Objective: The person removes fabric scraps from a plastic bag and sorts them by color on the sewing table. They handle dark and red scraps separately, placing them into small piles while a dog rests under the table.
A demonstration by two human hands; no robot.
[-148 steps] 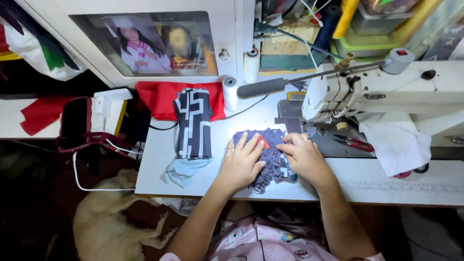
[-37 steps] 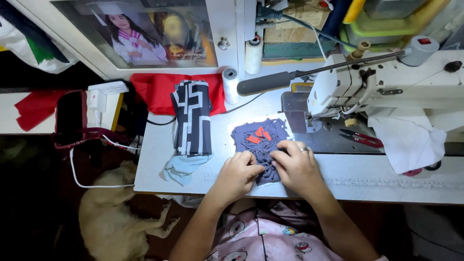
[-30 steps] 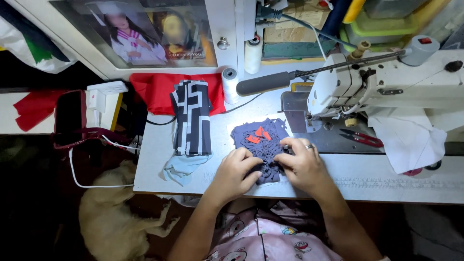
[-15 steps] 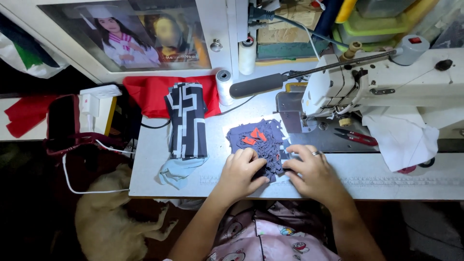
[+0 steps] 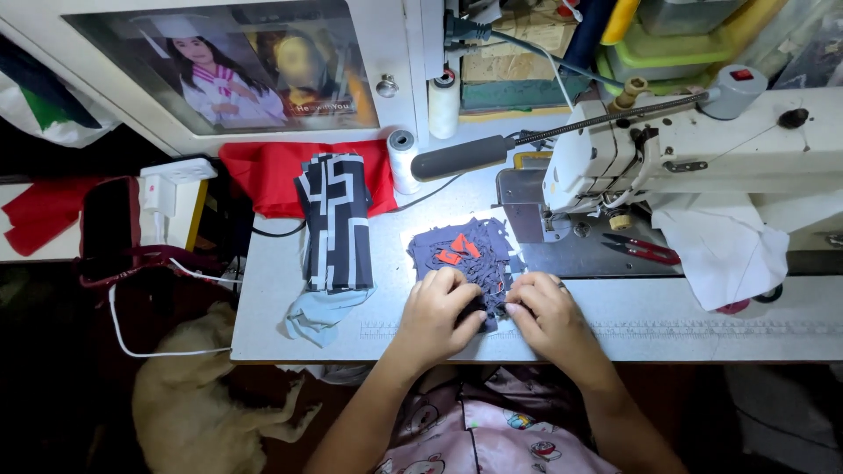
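A small heap of dark blue fabric scraps (image 5: 470, 254) with a few red bits on top lies on the white sewing table (image 5: 281, 298), lit by the machine's lamp. My left hand (image 5: 436, 309) rests on the near left edge of the heap, fingers curled into the scraps. My right hand (image 5: 546, 314) lies beside it at the near right edge, fingertips pinching the dark cloth. The two hands almost touch.
A white sewing machine (image 5: 702, 158) stands at the right, with red-handled snips (image 5: 639, 249) and a white cloth (image 5: 724, 250) under it. A folded dark patterned cloth (image 5: 336, 219) lies on red fabric (image 5: 263, 180) at the left. Thread spools (image 5: 403, 160) stand behind. A dog (image 5: 198, 395) lies on the floor.
Both hands have slid from the middle of the scrap heap back to its near edge and drawn close together. The red bits on top are now uncovered.
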